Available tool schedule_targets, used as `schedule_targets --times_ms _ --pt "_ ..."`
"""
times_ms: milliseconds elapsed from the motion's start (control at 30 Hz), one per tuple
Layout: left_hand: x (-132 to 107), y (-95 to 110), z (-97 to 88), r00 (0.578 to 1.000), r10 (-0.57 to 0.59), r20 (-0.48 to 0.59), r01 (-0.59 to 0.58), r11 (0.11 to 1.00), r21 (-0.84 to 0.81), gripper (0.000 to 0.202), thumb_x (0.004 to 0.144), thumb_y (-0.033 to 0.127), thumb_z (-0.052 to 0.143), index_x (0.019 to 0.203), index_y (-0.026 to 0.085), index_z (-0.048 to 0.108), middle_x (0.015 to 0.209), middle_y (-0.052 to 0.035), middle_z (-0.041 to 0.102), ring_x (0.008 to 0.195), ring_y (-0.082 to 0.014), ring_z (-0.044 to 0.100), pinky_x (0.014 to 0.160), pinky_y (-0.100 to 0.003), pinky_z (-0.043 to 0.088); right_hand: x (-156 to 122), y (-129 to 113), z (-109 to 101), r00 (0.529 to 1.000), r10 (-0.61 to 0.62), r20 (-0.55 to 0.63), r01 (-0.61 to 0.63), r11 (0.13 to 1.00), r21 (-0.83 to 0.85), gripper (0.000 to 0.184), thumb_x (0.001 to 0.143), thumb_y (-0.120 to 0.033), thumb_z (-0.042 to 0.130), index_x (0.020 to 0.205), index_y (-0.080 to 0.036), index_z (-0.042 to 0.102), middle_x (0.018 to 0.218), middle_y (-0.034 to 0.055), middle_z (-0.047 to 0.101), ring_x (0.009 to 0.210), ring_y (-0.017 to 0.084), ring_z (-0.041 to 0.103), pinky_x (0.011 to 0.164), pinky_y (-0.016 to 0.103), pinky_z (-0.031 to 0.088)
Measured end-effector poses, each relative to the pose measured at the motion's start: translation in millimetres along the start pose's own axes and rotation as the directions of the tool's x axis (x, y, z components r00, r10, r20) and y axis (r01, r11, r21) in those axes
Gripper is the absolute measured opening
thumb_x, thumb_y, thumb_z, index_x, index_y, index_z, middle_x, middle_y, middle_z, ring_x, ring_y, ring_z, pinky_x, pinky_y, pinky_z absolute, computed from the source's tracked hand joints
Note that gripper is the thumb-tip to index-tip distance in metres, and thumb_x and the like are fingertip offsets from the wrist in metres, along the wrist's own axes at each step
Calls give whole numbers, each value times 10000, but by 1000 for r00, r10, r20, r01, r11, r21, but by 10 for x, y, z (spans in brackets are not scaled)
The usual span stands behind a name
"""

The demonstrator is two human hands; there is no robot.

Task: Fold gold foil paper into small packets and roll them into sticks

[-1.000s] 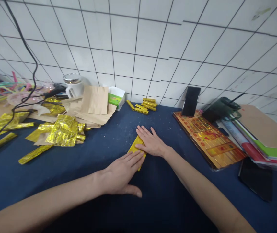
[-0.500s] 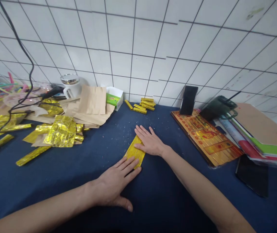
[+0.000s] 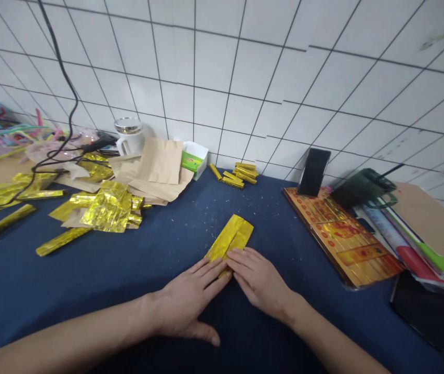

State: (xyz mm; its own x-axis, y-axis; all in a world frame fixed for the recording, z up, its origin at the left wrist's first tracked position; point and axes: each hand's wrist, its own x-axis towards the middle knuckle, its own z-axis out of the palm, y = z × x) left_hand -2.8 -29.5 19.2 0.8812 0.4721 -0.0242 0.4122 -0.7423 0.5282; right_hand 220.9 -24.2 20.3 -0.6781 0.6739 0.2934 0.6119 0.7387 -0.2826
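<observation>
A folded strip of gold foil paper (image 3: 231, 237) lies on the dark blue tablecloth (image 3: 128, 270) in the middle of the view. My left hand (image 3: 185, 301) lies flat with its fingers stretched out, the fingertips pressing on the strip's near end. My right hand (image 3: 258, 280) is flat too, fingers together, fingertips on the same near end from the right. The far end of the strip is uncovered.
A small heap of folded gold pieces (image 3: 239, 174) sits by the tiled wall. Crumpled gold foil (image 3: 107, 210), brown paper (image 3: 159, 166) and a white mug (image 3: 128, 136) lie at the left. A printed board (image 3: 342, 234), a phone (image 3: 313, 171), a stack of folders (image 3: 420, 228) stand at the right.
My right hand has slid from the strip's far part back to its near end, uncovering the far end. My left hand stayed on the near end. The view shifted slightly.
</observation>
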Motion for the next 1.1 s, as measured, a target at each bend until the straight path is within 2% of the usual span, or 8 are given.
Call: schedule_targets --times_ms 100,200,267,333,500,700,900,1100 --pt "-11 74 -73 994 -88 -62 79 987 -138 840 712 554 586 1347 110 258 1407 -184 277 1299 -292 261 1047 -427 281 -51 16 23 998 13 66 -16 999 46 402 798 -121 428 1186 -169 525 1221 95 563 1172 199 468 999 433 355" --pt "8 96 -190 971 -167 -170 124 964 -234 572 788 367 565 1272 155 344 1309 -125 415 1199 -218 419 988 -347 379 -72 114 3 993 -6 117 -5 995 99 400 780 -99 434 1154 -190 542 1246 85 543 1194 186 446 1027 441 314" --pt "49 50 -272 967 -143 -210 102 976 -193 386 836 239 482 1211 183 411 1194 -77 517 1104 -176 496 947 -314 411 -83 165 -10 992 -21 124 6 993 119 399 780 -75 414 1138 -192 547 1248 88 541 1193 177 447 1029 440 308" --pt "101 -38 -335 984 -49 -172 41 998 -49 298 843 141 409 1123 184 502 1097 -59 579 1040 -171 530 926 -318 410 -90 190 -14 992 -32 119 16 991 135 378 791 -67 401 1113 -189 557 1235 92 550 1183 171 458 1027 434 314" --pt "194 -245 -377 995 38 -88 -17 974 226 381 748 53 440 1085 179 567 1119 -53 600 1116 -215 479 982 -381 324 -84 222 -15 996 -23 90 5 982 191 312 807 -64 391 995 -205 596 1192 81 586 1153 171 491 1010 449 340" --pt "245 -248 -387 997 69 -42 -56 963 264 417 724 16 449 1097 164 563 1150 -62 588 1157 -217 456 1006 -366 313 -76 233 -82 991 -6 135 -22 977 210 326 779 -93 444 1043 -220 587 1196 63 585 1157 177 487 1028 462 304" --pt "247 -309 -344 996 76 -45 -60 958 281 396 770 37 431 1142 133 529 1191 -81 566 1176 -205 454 1024 -345 321 -64 104 -130 960 19 279 -36 998 56 463 774 -356 558 1203 -193 503 1320 112 465 1258 251 355 1040 527 221" --pt "220 -343 -290 995 53 -89 -28 966 259 357 801 89 425 1138 113 540 1194 -92 568 1163 -184 473 1029 -322 328 -71 54 -8 988 -21 150 26 999 -34 287 863 -281 458 1106 -178 572 1236 94 553 1207 206 432 1027 451 302"
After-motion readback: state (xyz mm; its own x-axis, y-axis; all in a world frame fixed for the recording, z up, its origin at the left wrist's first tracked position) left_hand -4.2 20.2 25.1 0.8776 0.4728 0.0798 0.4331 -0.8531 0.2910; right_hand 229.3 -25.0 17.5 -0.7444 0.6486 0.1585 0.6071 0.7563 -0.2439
